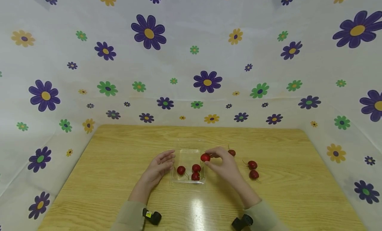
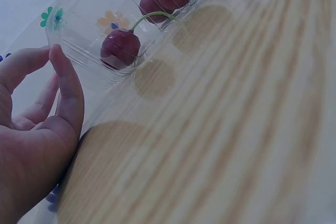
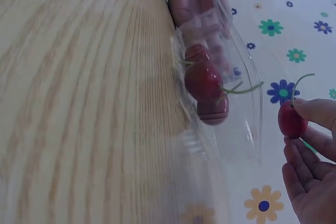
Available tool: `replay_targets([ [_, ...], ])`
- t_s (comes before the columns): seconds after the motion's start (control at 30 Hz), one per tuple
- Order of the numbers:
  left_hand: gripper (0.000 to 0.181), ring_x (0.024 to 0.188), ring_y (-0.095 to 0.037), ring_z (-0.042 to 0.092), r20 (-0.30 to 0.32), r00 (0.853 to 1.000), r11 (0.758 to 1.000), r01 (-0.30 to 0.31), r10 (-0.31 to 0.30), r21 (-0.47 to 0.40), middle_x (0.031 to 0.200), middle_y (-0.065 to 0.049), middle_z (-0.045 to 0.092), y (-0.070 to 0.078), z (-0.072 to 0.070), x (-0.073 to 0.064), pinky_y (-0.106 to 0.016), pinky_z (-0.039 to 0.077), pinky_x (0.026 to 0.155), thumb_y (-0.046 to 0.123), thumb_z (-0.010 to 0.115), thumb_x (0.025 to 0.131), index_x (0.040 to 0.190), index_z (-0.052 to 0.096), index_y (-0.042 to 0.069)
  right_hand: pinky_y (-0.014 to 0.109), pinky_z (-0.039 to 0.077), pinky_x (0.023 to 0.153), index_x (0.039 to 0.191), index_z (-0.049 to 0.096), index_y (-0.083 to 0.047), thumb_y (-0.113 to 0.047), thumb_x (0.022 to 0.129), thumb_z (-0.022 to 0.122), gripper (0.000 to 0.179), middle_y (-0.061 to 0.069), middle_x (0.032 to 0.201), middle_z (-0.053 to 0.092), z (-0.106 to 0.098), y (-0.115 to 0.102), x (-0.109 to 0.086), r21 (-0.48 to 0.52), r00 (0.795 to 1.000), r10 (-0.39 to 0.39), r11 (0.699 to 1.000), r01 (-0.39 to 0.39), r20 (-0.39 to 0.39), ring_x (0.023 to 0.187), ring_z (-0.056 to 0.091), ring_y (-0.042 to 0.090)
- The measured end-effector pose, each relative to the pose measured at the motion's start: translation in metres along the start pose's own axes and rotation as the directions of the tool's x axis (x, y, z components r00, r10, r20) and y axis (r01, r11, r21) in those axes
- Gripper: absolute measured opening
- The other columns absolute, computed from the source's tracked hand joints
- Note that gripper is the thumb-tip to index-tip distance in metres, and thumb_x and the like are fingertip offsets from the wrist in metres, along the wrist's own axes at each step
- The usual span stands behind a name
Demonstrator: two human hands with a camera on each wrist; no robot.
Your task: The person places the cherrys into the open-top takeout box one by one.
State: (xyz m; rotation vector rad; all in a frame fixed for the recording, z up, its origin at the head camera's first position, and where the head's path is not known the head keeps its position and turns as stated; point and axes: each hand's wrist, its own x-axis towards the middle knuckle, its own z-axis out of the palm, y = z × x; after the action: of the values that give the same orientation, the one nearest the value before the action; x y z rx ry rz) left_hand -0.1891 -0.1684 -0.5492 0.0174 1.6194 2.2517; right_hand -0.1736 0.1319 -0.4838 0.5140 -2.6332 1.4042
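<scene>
A clear plastic box stands on the table in the head view, with three dark red cherries in its near part, one cherry lying left of the other two. My right hand pinches a bright red cherry between thumb and fingertips at the box's right rim. In the right wrist view that held cherry has its green stem pointing up. Beside the box's left side is my left hand, its fingers loosely extended. The left wrist view has the left fingertips right at the box's edge.
To the right of the box lie three more cherries with stems: one cherry just behind the right hand, and a pair farther right. The wooden table ends at a flower-patterned cloth behind and at both sides.
</scene>
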Motion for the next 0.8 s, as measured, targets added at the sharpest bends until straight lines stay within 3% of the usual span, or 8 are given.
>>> replay_targets([
  [0.63, 0.060, 0.106, -0.006, 0.064, -0.003, 1.000, 1.000, -0.007, 0.007, 0.004, 0.126, 0.005, 0.060, -0.003, -0.002, 0.002, -0.018, 0.057, 0.083, -0.009, 0.053, 0.104, 0.160, 0.032, -0.009, 0.043, 0.061, 0.094, 0.118, 0.076, -0.006, -0.004, 0.086, 0.087, 0.034, 0.006, 0.114, 0.075, 0.026, -0.015, -0.001, 0.006, 0.991, -0.086, 0.996, 0.086, 0.098, 0.103, 0.072, 0.025],
  [0.8, 0.060, 0.106, -0.006, 0.064, -0.002, 1.000, 1.000, -0.009, 0.009, 0.008, 0.126, 0.005, 0.060, -0.003, -0.002, 0.003, -0.018, 0.056, 0.084, -0.010, 0.053, 0.104, 0.160, 0.032, -0.010, 0.043, 0.061, 0.092, 0.116, 0.076, -0.009, -0.005, 0.086, 0.088, 0.032, 0.004, 0.114, 0.075, 0.035, -0.014, -0.002, -0.039, 0.985, -0.121, 0.991, 0.126, 0.123, 0.101, 0.071, 0.021],
])
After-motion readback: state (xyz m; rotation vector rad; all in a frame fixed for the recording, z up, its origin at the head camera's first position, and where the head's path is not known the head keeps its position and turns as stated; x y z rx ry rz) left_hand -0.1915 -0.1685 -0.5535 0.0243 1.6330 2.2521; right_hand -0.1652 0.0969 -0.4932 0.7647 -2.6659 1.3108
